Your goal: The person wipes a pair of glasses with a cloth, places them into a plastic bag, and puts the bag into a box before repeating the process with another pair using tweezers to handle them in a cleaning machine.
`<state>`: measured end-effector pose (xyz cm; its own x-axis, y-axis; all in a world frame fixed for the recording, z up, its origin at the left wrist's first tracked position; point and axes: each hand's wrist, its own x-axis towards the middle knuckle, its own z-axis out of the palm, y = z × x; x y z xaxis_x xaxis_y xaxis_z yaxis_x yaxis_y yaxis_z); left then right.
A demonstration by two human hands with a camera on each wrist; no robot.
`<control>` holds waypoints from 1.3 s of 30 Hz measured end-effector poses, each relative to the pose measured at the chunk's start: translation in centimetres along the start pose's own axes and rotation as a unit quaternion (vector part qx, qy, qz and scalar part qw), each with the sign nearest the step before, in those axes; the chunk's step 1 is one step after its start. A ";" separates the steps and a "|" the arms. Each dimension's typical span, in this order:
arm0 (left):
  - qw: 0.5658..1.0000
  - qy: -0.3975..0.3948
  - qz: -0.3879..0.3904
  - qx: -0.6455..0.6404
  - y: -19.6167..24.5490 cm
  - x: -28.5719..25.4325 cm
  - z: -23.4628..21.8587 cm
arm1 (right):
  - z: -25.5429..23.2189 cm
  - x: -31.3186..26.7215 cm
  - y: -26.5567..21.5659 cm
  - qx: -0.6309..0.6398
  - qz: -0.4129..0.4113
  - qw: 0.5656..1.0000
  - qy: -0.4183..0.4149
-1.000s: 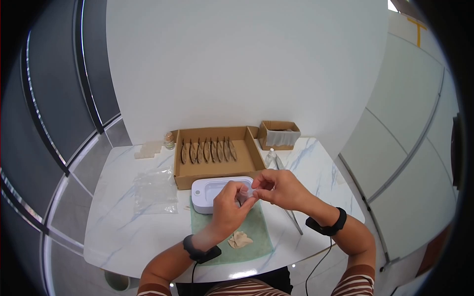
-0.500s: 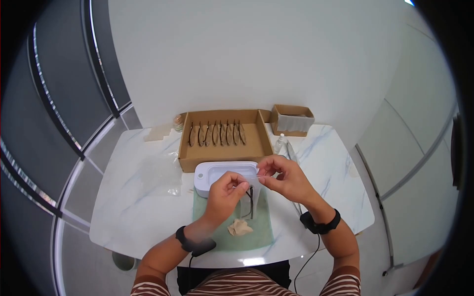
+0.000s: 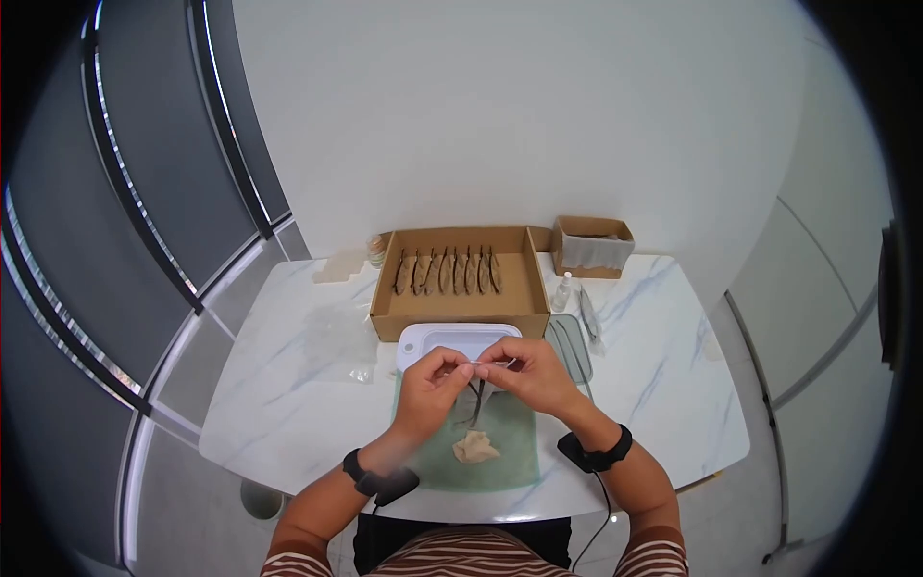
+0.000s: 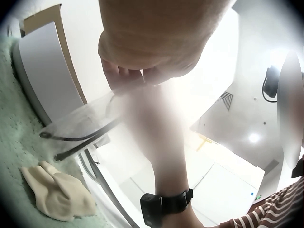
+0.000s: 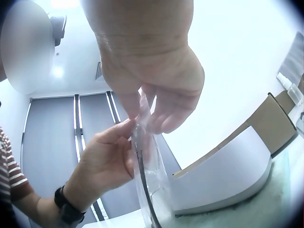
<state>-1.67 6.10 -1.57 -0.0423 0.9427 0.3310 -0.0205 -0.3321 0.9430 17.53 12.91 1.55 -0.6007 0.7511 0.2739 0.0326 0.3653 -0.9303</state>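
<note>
A clear plastic bag (image 5: 159, 183) with dark-armed glasses (image 4: 90, 137) inside hangs from both hands above the green cloth (image 3: 514, 452). The left hand (image 3: 430, 389) pinches the bag's top edge between thumb and fingers. Close beside it, the right hand (image 3: 535, 377) pinches the same edge, thumbs almost meeting. In the right wrist view the bag's top lies between the fingertips of both hands, and a dark glasses arm runs down inside. Below the bag a crumpled beige cloth (image 3: 475, 447) rests on the green cloth.
Behind the hands sits a white-lilac basin (image 3: 415, 337), then a cardboard tray (image 3: 524, 288) with several glasses in a row. At the right are a small box (image 3: 596, 260), a bottle (image 3: 562, 291) and a grey-green lid-like tray (image 3: 574, 361). Plastic bags (image 3: 341, 341) lie left.
The bag with the glasses came into sight hanging down below the hands. The right hand has moved in closer to the left along the bag's top edge. The head view has shifted.
</note>
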 end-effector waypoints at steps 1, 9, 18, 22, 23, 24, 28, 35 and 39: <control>1.000 0.003 0.001 0.012 0.1 0.1 0.1 | -0.1 0.0 -0.1 -0.003 0.000 1.000 0.002; 1.000 0.012 0.019 -0.012 0.7 0.4 -0.5 | -2.1 -0.4 -1.2 -0.091 0.022 0.996 0.013; 0.997 -0.068 0.031 0.035 1.2 1.5 1.0 | -2.3 -1.8 -2.4 -0.204 -0.015 0.979 0.011; 0.991 -0.114 0.034 0.066 2.6 2.5 2.3 | -2.9 -3.1 -4.1 -0.245 -0.015 0.969 0.012; 0.989 -0.120 0.049 0.065 2.6 2.7 2.7 | -3.1 -3.4 -4.3 -0.248 -0.013 0.969 0.013; 0.989 -0.121 0.049 0.062 2.6 2.9 3.1 | -3.4 -3.8 -4.5 -0.218 0.022 0.976 0.014; 0.990 -0.133 0.036 -0.029 2.3 2.8 5.0 | -4.7 -5.3 -6.9 -0.104 0.157 0.979 0.076; 0.961 -0.253 0.011 0.109 1.4 3.0 6.3 | -8.5 -8.7 -7.0 -0.065 0.122 0.975 0.175; 0.895 -0.327 0.057 0.298 3.0 3.8 7.3 | -9.6 -10.3 -7.3 -0.249 0.057 0.951 0.173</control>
<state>5.43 8.93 2.73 0.5874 0.7865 0.1908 0.4913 -0.5338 0.6882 31.17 7.73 7.87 -0.2745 0.9060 0.3223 0.5082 0.4212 -0.7512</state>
